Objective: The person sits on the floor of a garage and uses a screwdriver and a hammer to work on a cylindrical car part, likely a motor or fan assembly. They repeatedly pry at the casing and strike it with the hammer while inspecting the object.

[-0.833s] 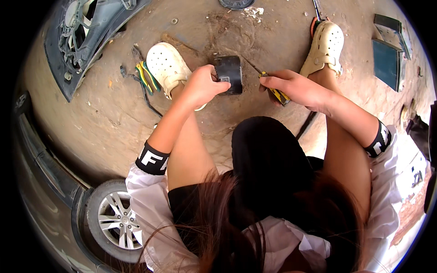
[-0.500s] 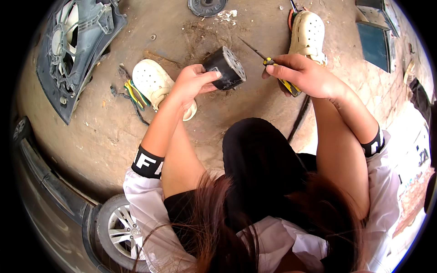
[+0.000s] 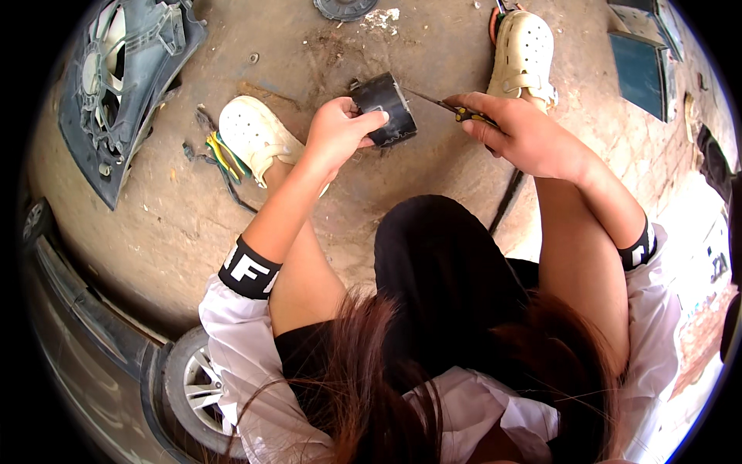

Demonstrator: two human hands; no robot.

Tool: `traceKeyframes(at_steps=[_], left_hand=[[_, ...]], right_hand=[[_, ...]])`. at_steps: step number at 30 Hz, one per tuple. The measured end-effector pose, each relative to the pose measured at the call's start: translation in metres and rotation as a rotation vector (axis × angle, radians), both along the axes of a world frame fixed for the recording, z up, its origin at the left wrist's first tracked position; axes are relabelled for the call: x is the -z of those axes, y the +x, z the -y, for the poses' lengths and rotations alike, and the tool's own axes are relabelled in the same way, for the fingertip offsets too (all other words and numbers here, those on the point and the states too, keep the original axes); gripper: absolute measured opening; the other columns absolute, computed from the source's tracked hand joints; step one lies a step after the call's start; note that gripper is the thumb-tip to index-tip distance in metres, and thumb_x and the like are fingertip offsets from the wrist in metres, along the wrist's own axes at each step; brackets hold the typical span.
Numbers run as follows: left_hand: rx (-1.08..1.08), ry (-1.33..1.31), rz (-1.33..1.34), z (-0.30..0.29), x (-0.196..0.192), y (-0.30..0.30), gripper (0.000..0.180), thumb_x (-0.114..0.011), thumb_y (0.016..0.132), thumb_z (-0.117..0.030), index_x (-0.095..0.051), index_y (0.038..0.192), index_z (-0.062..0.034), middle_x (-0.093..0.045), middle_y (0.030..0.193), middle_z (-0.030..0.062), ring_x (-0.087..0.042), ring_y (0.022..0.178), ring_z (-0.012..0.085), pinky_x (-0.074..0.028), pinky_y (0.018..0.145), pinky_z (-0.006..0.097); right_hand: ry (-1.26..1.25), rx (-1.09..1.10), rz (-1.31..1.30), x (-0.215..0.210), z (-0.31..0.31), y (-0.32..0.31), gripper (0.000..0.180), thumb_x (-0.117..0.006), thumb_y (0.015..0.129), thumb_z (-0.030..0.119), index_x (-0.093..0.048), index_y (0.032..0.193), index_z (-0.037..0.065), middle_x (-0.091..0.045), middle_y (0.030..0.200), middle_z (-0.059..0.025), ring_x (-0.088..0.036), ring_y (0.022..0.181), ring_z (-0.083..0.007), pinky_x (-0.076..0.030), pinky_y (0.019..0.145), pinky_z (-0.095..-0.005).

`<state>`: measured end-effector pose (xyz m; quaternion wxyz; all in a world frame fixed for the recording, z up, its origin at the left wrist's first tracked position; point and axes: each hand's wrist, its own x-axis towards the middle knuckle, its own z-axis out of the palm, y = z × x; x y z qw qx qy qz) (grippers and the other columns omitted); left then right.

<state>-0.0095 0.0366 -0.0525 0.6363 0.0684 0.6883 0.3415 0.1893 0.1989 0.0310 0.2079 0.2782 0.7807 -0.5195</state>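
Observation:
My left hand (image 3: 332, 135) grips a black cylindrical motor (image 3: 396, 116) from its left side, the thumb lying across the curved wall. The motor is held tilted above the floor, its flat end turned to the right. In my right hand (image 3: 529, 139) is a screwdriver (image 3: 465, 114) with a yellow and black handle. Its thin shaft points left, and the tip is at the motor's right end rim; whether it touches I cannot tell. The palm hides part of the handle.
A grey plastic fan shroud (image 3: 171, 58) lies at the far left. Beyond the motor is a round dark part (image 3: 345, 8). Coloured wires (image 3: 224, 158) lie beside my left shoe (image 3: 251, 133). Blue-sided boxes (image 3: 640, 76) stand at the right. A car (image 3: 73, 340) is at the lower left.
My right hand has moved left and turned the screwdriver, bringing its tip to the motor's rim. The left hand has rotated the motor, so its holed end face is now mostly out of sight.

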Motion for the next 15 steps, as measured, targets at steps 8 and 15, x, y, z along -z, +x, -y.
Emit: traceKeyframes(at_steps=[8,15], left_hand=[[0.045,0.033,-0.03,0.005,0.012,0.001,0.028,-0.072,0.082,-0.018,-0.062,0.097,0.0037,-0.066,0.092,0.0086,-0.064,0.079,0.0148,-0.053,0.068,0.029],[0.052,0.048,-0.052,0.005,0.013,0.002,0.029,-0.073,0.081,-0.019,-0.061,0.096,0.0041,-0.066,0.09,0.009,-0.064,0.078,0.0146,-0.054,0.067,0.029]], right_hand=[[0.013,-0.001,-0.013,0.003,0.001,-0.007,0.033,-0.052,0.095,0.015,-0.057,0.125,0.002,-0.066,0.085,-0.0191,-0.062,0.08,-0.0309,-0.049,0.076,-0.0381],[-0.004,-0.036,-0.101,0.004,0.001,-0.005,0.034,-0.051,0.097,0.013,-0.056,0.13,0.005,-0.058,0.075,-0.0107,-0.053,0.065,-0.0169,-0.047,0.069,-0.0317]])
